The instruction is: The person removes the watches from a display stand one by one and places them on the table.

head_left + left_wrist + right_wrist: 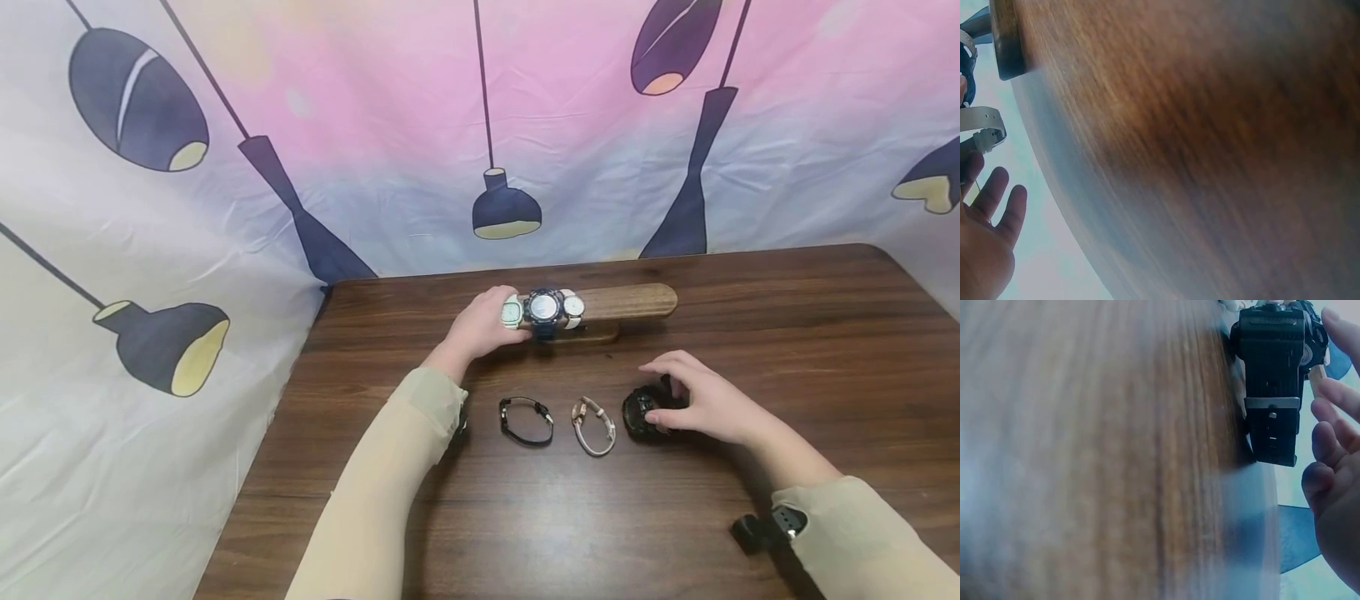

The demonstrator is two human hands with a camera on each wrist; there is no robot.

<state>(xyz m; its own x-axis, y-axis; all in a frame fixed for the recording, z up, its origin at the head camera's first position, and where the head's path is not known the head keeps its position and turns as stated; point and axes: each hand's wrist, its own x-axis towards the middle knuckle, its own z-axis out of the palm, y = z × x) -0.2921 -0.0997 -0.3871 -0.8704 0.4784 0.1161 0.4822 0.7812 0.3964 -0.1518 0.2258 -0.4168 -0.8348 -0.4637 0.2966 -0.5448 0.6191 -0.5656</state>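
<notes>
A wooden watch stand (630,302) carries three watches on its bar: a mint square one (512,312), a dark round one (543,307) and a white-strapped one (573,306). My left hand (483,322) grips the bar's left end beside the mint watch. In the left wrist view, the other fingers (1013,212) extend below a pale strap (982,117). My right hand (701,398) is around a chunky black watch (637,412), thumb over its near side and forefinger spread beyond it. The right wrist view shows this watch's buckled strap (1272,419) upright, with bent fingers beside it.
Two more watches lie on the brown wooden table (525,525): a slim black one (527,442) and a white-strapped rose-gold one (600,450), left of the chunky black watch. A printed cloth (420,100) hangs behind the table's back edge.
</notes>
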